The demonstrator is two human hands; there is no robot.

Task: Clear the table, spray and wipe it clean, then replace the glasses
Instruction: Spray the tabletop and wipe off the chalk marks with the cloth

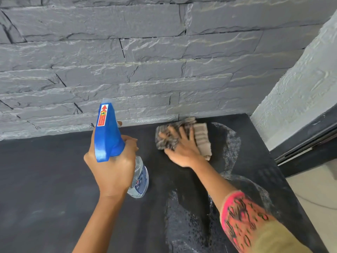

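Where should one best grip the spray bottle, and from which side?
Grip the narrow neck of the spray bottle just under its blue trigger head, from the near side, as the left hand does: the nozzle points away toward the stone wall.

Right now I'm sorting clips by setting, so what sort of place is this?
Probably an indoor corner of a home or café: a black table stands against a grey stone-clad wall, pale floor shows at right, and a spray bottle and cloth are in use.
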